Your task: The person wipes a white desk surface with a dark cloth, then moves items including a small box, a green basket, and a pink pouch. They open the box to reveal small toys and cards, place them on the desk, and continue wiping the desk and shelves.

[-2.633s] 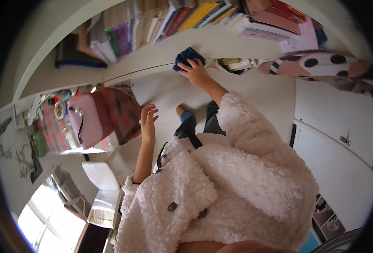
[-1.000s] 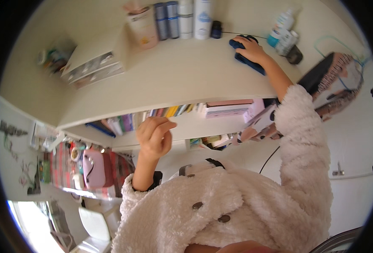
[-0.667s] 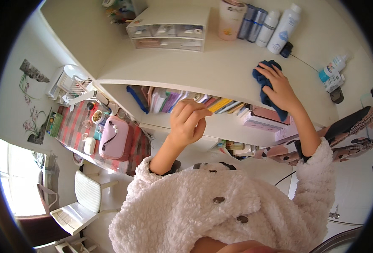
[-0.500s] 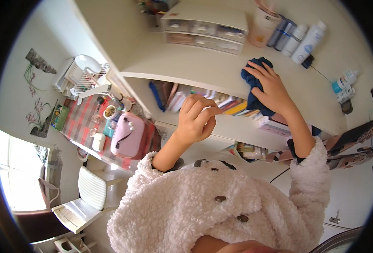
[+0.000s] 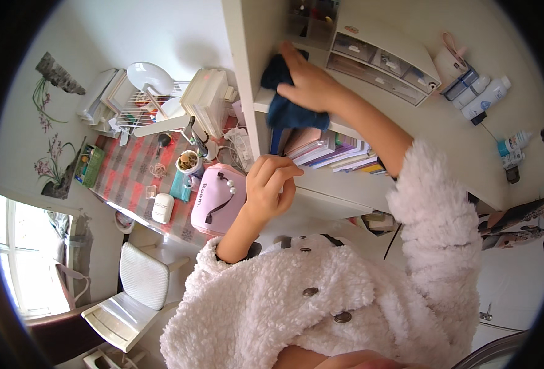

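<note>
My right hand (image 5: 315,89) presses a dark blue cloth (image 5: 293,115) onto the left end of a white shelf (image 5: 395,117), close to the upright side panel (image 5: 242,67). Part of the cloth hangs over the shelf's front edge. My left hand (image 5: 271,186) is raised in front of the lower shelf with its fingers curled in, and nothing shows in them. Just behind the right hand stands a white box with small clear drawers (image 5: 379,64). Below the cloth, a row of books (image 5: 333,150) fills the lower compartment.
Several bottles (image 5: 486,98) stand at the shelf's right end, beside a pinkish cup (image 5: 449,61). To the left, a table with a checked red and grey cloth (image 5: 121,178) bears a pink case (image 5: 220,203) and a white lamp (image 5: 151,77). A white chair (image 5: 140,277) stands before it.
My right hand has swept the blue cloth leftward along the shelf to the side panel. The view has turned left, showing more of the table. My left hand keeps its curled pose.
</note>
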`<state>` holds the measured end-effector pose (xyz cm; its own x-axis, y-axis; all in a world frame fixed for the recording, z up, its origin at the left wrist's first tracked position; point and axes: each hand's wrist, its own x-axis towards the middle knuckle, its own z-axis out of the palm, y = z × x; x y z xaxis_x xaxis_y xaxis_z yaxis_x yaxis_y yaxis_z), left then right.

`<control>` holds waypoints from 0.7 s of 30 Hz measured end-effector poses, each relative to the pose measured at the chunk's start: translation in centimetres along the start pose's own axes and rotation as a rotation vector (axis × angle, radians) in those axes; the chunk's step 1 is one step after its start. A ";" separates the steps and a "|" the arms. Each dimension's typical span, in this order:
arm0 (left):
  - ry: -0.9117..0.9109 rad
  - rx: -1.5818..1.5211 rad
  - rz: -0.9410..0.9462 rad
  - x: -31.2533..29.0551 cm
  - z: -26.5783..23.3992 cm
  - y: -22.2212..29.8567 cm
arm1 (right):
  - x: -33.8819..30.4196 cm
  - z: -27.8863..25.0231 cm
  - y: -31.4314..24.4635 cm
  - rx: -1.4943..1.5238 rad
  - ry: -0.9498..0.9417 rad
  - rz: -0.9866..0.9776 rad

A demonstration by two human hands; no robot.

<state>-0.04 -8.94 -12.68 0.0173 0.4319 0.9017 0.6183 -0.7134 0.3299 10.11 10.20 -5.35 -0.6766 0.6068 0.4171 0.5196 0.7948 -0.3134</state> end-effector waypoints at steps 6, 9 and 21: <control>0.023 0.016 -0.099 -1.9 -3.5 -0.6 | 5.2 0.6 2.7 -0.115 -0.069 0.193; 0.017 -0.003 -0.148 -3.0 -4.5 -0.6 | 4.5 0.6 2.4 -0.020 -0.016 0.163; -0.140 -0.088 -0.109 -4.0 -2.8 2.7 | -5.6 -2.1 -5.9 0.231 0.037 -0.290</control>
<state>-0.67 -14.12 -14.64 0.0670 0.5774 0.8137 0.5515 -0.7011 0.4521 11.95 2.13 -4.09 -0.7571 0.3590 0.5459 0.1748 0.9163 -0.3602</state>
